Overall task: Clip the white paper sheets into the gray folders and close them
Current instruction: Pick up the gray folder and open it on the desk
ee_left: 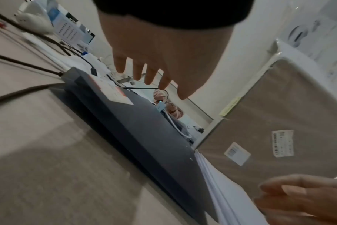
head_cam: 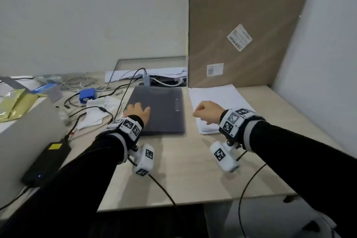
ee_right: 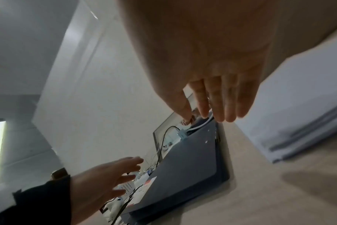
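Observation:
A dark gray folder (head_cam: 160, 108) lies shut and flat at the middle of the desk, a white and red label (ee_left: 113, 92) at its left corner. Just right of it sits a stack of white paper sheets (head_cam: 216, 94). My left hand (head_cam: 137, 112) hovers over the folder's left part with fingers spread and straight (ee_left: 150, 79), holding nothing. My right hand (head_cam: 206, 111) hangs above the near part of the paper stack (ee_right: 298, 106), its fingers (ee_right: 212, 109) relaxed and empty. The right wrist view shows the folder (ee_right: 187, 164) with the left hand (ee_right: 113, 172) above its left edge.
A big cardboard panel (head_cam: 247, 25) leans upright behind the paper. Left of the folder lie cables, a white cloth (head_cam: 98, 112), a blue box (head_cam: 87, 95) and a black power adapter (head_cam: 46, 162). Yellow bags (head_cam: 15, 104) sit far left. The desk's front edge (head_cam: 173, 205) is near.

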